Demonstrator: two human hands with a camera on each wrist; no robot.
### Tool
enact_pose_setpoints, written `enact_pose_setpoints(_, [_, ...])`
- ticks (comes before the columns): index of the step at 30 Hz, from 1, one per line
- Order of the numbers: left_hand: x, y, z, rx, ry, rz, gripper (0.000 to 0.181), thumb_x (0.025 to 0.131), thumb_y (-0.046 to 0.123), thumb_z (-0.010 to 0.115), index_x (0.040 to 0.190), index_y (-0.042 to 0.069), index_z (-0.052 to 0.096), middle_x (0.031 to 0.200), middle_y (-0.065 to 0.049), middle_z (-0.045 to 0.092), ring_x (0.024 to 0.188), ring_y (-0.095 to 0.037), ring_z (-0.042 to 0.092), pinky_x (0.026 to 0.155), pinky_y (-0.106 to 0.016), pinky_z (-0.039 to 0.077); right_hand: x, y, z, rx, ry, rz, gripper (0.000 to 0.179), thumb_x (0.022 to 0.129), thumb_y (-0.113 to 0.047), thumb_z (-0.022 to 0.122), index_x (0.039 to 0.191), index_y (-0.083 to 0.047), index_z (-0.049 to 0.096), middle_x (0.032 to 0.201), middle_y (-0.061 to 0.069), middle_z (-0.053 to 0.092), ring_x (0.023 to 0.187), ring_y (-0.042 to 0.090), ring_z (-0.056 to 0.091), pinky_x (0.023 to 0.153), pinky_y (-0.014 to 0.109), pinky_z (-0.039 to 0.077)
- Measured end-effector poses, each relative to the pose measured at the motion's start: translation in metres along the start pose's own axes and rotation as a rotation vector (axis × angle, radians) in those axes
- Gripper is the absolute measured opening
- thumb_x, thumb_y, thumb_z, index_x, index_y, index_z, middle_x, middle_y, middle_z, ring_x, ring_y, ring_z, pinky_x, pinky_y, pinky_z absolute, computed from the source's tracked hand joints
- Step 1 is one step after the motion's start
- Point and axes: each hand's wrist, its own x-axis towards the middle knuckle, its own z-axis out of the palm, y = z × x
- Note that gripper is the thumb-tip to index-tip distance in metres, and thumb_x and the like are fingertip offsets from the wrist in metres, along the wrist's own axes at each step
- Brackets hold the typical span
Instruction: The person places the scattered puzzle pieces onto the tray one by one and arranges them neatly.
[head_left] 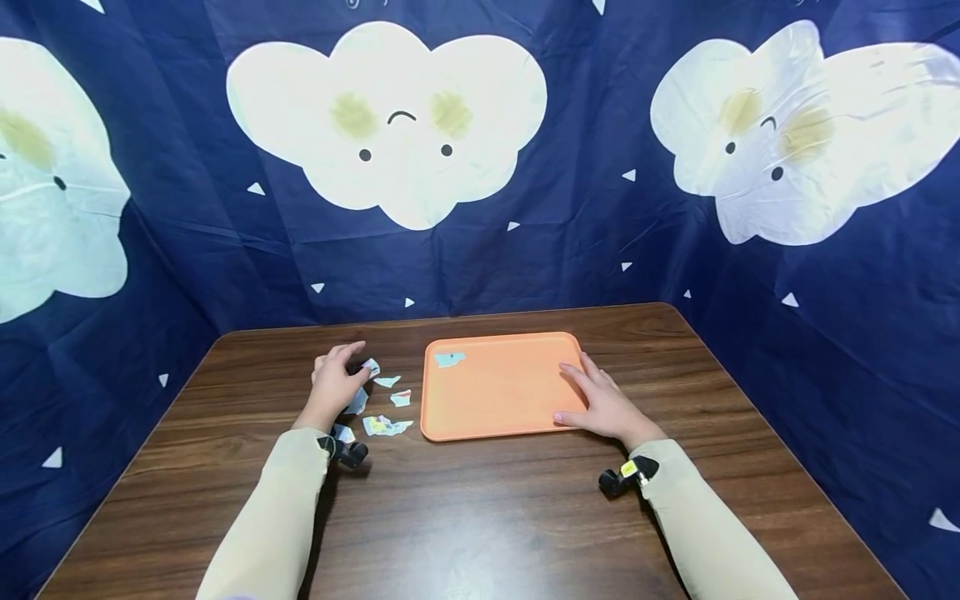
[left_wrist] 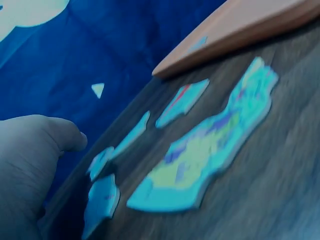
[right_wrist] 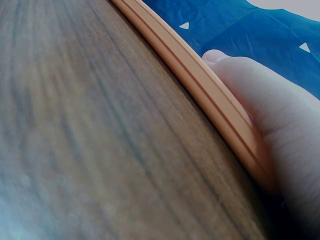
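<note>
My left hand (head_left: 334, 385) hovers over the left side of the table, fingers loosely bent, with nothing visible in its grasp. Close to its fingertips lies a small pale-blue jigsaw-like piece (head_left: 372, 367). Several more irregular flat pieces lie beside it, including a thin one (head_left: 387, 382), one with a red stripe (left_wrist: 182, 101) and a long piece with yellow and purple print (left_wrist: 192, 155). My right hand (head_left: 600, 402) rests with spread fingers on the right end of the orange tray (head_left: 495, 392). One light-blue piece (head_left: 450, 359) lies in the tray's upper left corner.
The brown wooden table (head_left: 480, 517) ends at a dark-blue cloth (head_left: 585, 250) with white cloud shapes, behind and at both sides. Another piece (head_left: 344, 433) lies near my left wrist, partly covered by the wrist camera (head_left: 349, 453).
</note>
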Motion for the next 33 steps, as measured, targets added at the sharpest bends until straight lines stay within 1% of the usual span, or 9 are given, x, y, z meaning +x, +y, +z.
enact_pose_setpoints(5, [0.000,-0.008,-0.003,0.010,-0.038,-0.023,0.058,0.093,0.017,0.066,0.146,0.000,0.049,0.150,-0.026,0.042,0.134,-0.053,0.029,0.109,-0.064,0.019,0.001,0.002,0.000,-0.010,-0.005,0.004,0.096,0.081,-0.063,0.074,0.156,-0.016,0.037,0.166,0.024,0.009,0.150,0.044,0.019,0.118,0.061,0.014])
enact_pose_setpoints(11, [0.004,-0.017,-0.001,0.057,-0.088,-0.010,0.064,0.091,0.022,0.068,0.143,-0.009,0.046,0.151,-0.030,0.039,0.140,-0.053,0.023,0.114,-0.058,0.015,0.001,0.000,0.000,-0.005,-0.003,0.003,0.095,0.081,-0.062,0.074,0.156,-0.015,0.038,0.166,0.025,0.010,0.150,0.044,0.020,0.118,0.061,0.015])
enact_pose_setpoints(13, [0.006,-0.019,-0.001,0.072,-0.104,-0.014,0.064,0.091,0.024,0.068,0.141,-0.010,0.049,0.152,-0.029,0.038,0.141,-0.052,0.023,0.115,-0.058,0.016,0.001,0.000,0.000,-0.005,-0.004,0.005,0.095,0.081,-0.061,0.074,0.156,-0.015,0.038,0.166,0.025,0.010,0.150,0.044,0.020,0.118,0.061,0.015])
enact_pose_setpoints(16, [0.006,-0.020,-0.001,0.084,-0.118,-0.023,0.058,0.091,0.026,0.068,0.138,-0.007,0.054,0.153,-0.027,0.038,0.141,-0.051,0.023,0.115,-0.058,0.017,0.001,0.000,0.001,-0.006,-0.006,0.006,0.095,0.081,-0.061,0.074,0.156,-0.015,0.038,0.166,0.024,0.010,0.150,0.043,0.019,0.119,0.061,0.015])
enact_pose_setpoints(21, [0.004,-0.021,-0.001,0.091,-0.110,-0.025,0.051,0.092,0.025,0.068,0.134,-0.001,0.060,0.154,-0.024,0.040,0.141,-0.052,0.024,0.115,-0.060,0.017,0.001,0.000,0.002,-0.007,-0.007,0.005,0.095,0.081,-0.062,0.074,0.156,-0.015,0.038,0.166,0.024,0.010,0.151,0.042,0.019,0.119,0.060,0.015])
enact_pose_setpoints(25, [0.003,-0.022,0.001,0.090,-0.103,-0.040,0.046,0.091,0.026,0.068,0.130,0.001,0.062,0.154,-0.023,0.041,0.141,-0.052,0.024,0.114,-0.061,0.017,0.000,0.000,0.002,-0.010,-0.009,0.010,0.095,0.081,-0.063,0.073,0.156,-0.015,0.039,0.166,0.024,0.011,0.151,0.043,0.019,0.118,0.061,0.015])
enact_pose_setpoints(30, [0.004,-0.021,0.003,0.047,-0.079,-0.072,0.040,0.089,0.024,0.069,0.122,0.001,0.066,0.152,-0.023,0.043,0.141,-0.050,0.023,0.113,-0.061,0.021,-0.001,0.001,0.001,-0.011,0.010,-0.011,0.094,0.081,-0.061,0.074,0.155,-0.013,0.040,0.165,0.027,0.013,0.150,0.044,0.021,0.118,0.062,0.016])
enact_pose_setpoints(33, [0.005,-0.019,0.004,0.030,-0.061,-0.081,0.040,0.086,0.021,0.070,0.119,0.000,0.067,0.150,-0.024,0.044,0.140,-0.050,0.024,0.112,-0.059,0.023,-0.001,0.001,0.001,-0.012,0.012,-0.013,0.094,0.081,-0.060,0.074,0.155,-0.013,0.040,0.165,0.027,0.013,0.150,0.044,0.021,0.118,0.062,0.016])
